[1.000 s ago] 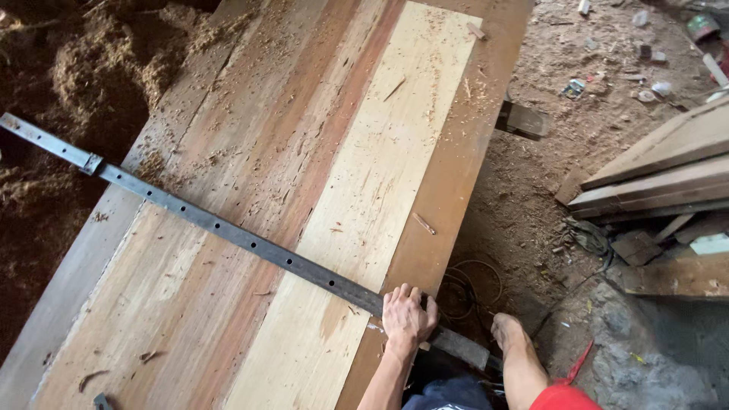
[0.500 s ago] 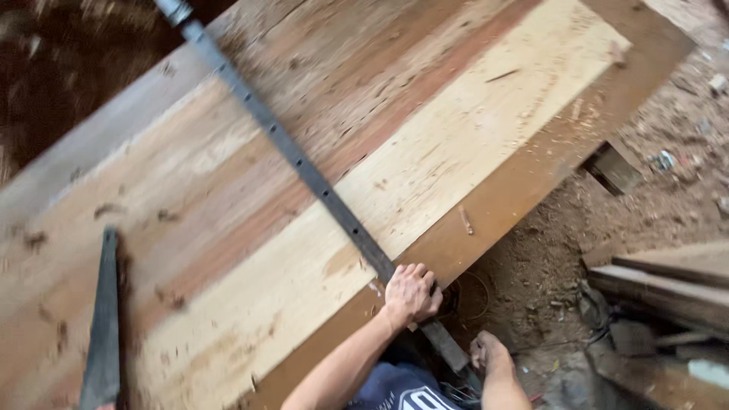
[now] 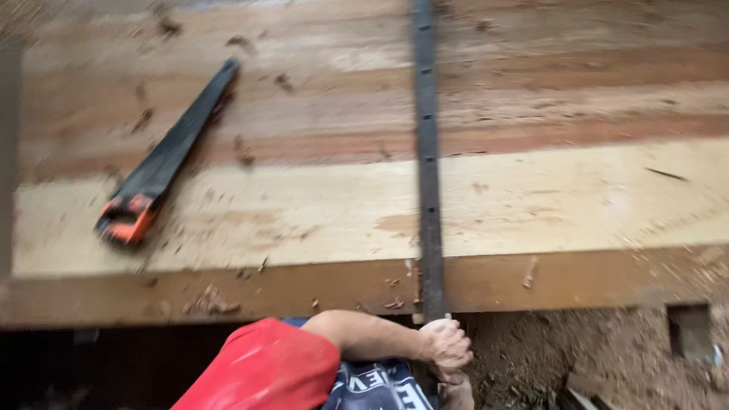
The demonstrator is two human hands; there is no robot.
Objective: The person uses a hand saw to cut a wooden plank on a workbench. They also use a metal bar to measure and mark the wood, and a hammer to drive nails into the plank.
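Observation:
A long dark metal bar with a row of holes lies straight across a wide panel of joined wooden boards. My left hand, on a red-sleeved arm coming from the left, grips the bar just past the panel's near edge. My right hand shows only partly right below it, beside the bar's lower end; its grip is hidden. A hand saw with a black blade and an orange-and-black handle lies on the boards to the left, apart from both hands.
Wood chips and sawdust are scattered over the boards and along the dark near edge plank. Dirt ground with debris lies below on the right, and a dark gap on the left.
The view has swung round, so the bar now runs straight away from me instead of diagonally. The saw has come fully into view at left. My left hand stays on the bar.

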